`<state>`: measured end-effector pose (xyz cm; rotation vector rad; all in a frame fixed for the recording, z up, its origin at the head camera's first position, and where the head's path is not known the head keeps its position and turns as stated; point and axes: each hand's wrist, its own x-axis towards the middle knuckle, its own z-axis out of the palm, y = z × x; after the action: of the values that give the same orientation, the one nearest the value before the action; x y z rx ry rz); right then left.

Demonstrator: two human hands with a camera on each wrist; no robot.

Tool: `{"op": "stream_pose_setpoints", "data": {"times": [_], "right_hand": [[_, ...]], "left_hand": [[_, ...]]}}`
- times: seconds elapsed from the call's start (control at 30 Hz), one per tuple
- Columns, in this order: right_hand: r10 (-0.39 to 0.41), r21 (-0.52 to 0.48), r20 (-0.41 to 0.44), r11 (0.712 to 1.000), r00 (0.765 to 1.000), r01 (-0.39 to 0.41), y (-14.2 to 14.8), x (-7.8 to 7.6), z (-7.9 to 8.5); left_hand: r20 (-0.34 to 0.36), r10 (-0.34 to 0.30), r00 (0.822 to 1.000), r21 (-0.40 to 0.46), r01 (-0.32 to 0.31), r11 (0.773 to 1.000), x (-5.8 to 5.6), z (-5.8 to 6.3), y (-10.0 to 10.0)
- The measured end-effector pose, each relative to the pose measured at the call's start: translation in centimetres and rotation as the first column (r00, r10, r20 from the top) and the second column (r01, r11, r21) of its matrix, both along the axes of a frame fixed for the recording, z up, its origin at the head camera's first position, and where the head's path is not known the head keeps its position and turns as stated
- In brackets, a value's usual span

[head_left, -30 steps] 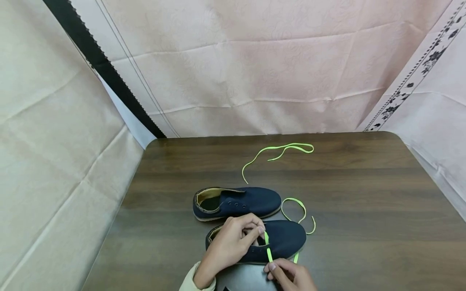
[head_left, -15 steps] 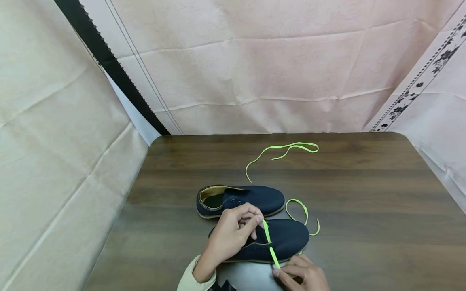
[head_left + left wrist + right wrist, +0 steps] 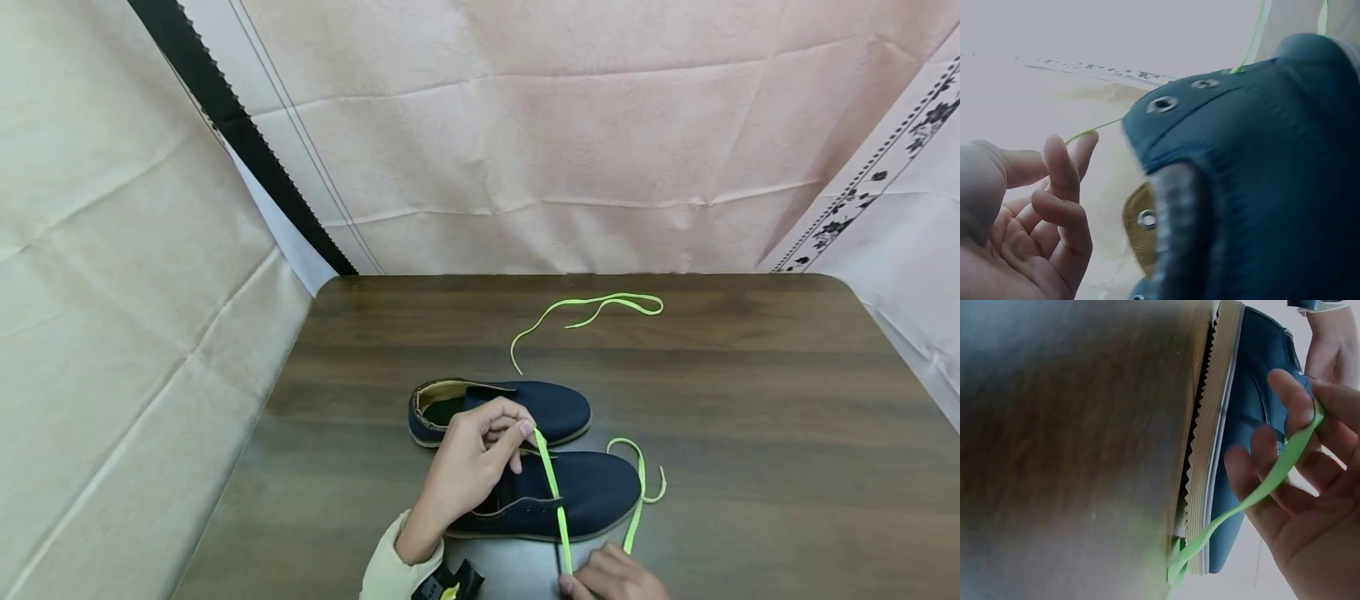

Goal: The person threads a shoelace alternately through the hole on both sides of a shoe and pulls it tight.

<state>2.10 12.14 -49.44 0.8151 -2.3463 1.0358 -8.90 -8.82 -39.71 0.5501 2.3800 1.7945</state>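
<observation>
A navy blue shoe [image 3: 600,487] lies on its sole at the near side, toe to the right. A bright green shoelace [image 3: 555,487] passes through an eyelet near its tongue. My left hand [image 3: 476,454], above the shoe's opening, pinches one stretch of lace between thumb and index finger; the left wrist view shows the lace [image 3: 1109,124] running from those fingertips to the shoe flap. Close to the near side of the shoe, my right hand [image 3: 615,575] pinches the other stretch. In the right wrist view, lace [image 3: 1279,469] crosses the right palm and drops past the ribbed sole [image 3: 1210,444].
Just behind stands a second navy shoe [image 3: 558,408], without a lace in its visible eyelets. Another green shoelace [image 3: 551,307] lies loose toward the back of the wooden table [image 3: 750,400]. A slack lace part [image 3: 641,475] curls beside the near shoe's toe. Cloth sheets [image 3: 525,150] hang behind.
My left hand has risen back and slightly left, while my right hand has moved toward the front edge of view. More lace stretches between them, and the slack part by the toe has shifted.
</observation>
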Motion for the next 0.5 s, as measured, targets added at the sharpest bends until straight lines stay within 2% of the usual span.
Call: {"op": "stream_pose_setpoints", "data": {"times": [0.07, 0.17, 0.3, 0.4, 0.47, 0.5], "right_hand": [[-0.012, -0.016, 0.050, 1.000, 0.999, 0.012, -0.3, 0.4, 0.1], [0.022, -0.055, 0.105, 0.998, 0.994, -0.016, -0.4, 1.0, 0.3], [0.171, -0.080, 0.065, 0.983, 0.983, -0.165, 0.0, 1.2, 0.2], [0.277, -0.082, 0.004, 0.958, 0.961, -0.276, 0.6, 0.8, -0.2], [0.321, -0.081, -0.054, 0.943, 0.946, -0.324, 0.9, 0.3, -0.5], [0.407, -0.134, -0.084, 0.900, 0.910, -0.415, 0.6, -0.3, -0.8]], "left_hand": [[-0.018, 0.009, 1.000, -0.009, -0.009, 1.000, -0.3, 0.4, -0.1], [-0.032, 0.006, 0.999, -0.033, -0.007, 0.999, -0.7, 1.0, -0.2], [-0.043, -0.005, 0.999, -0.070, 0.002, 0.998, -1.4, 1.6, -0.3], [-0.047, -0.011, 0.999, -0.080, 0.008, 0.997, -1.9, 2.0, -0.4], [-0.053, -0.010, 0.999, -0.086, 0.006, 0.996, -2.1, 2.3, -0.5], [-0.055, -0.009, 0.998, -0.087, 0.004, 0.996, -2.2, 2.5, -0.5]]}}
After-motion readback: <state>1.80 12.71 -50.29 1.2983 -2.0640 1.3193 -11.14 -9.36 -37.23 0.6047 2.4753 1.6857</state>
